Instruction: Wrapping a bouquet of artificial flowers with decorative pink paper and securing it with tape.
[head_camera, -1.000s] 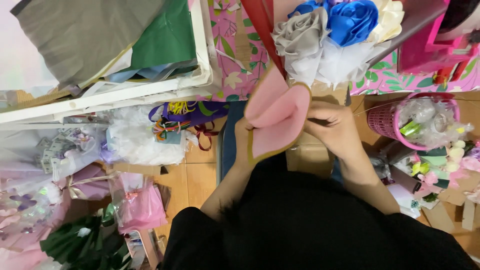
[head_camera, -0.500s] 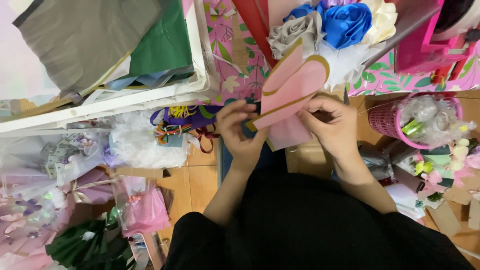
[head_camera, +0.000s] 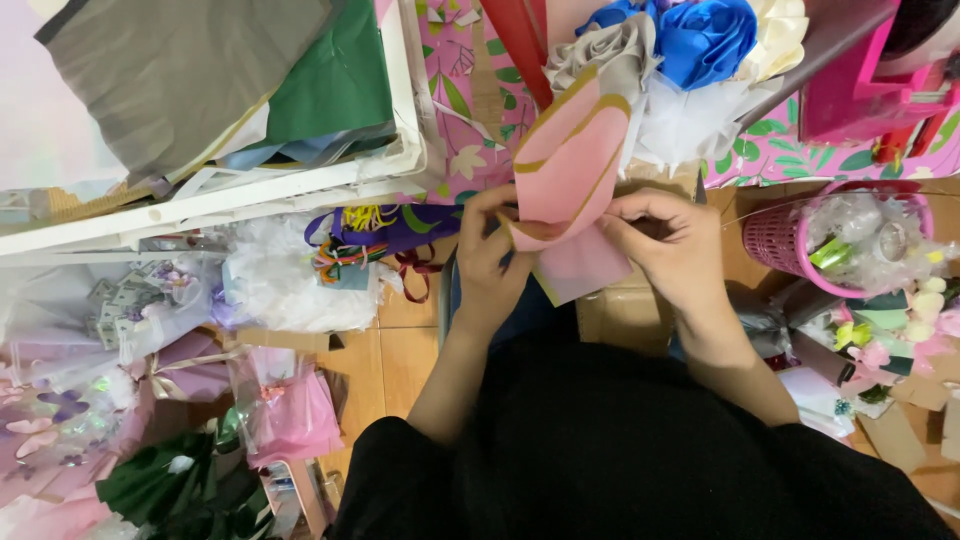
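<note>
Head view, looking down: a folded pink sheet of wrapping paper (head_camera: 572, 170) with a gold edge is held up in front of a dark-clothed lap. The left hand (head_camera: 492, 250) is closed on the paper's lower left corner, fingers pinched around the fold. The right hand (head_camera: 668, 240) is closed on its lower right side, fingertips curled against the sheet. The paper's long axis is tilted up and to the right, away from both hands, which are about equally near. Just above the paper, a bunch of blue and grey fabric roses (head_camera: 690, 35) is seen. Right of the paper, a pink basket (head_camera: 775, 240) is set. Left of the paper, a white rack (head_camera: 300, 190) of folded sheets is seen.
</note>
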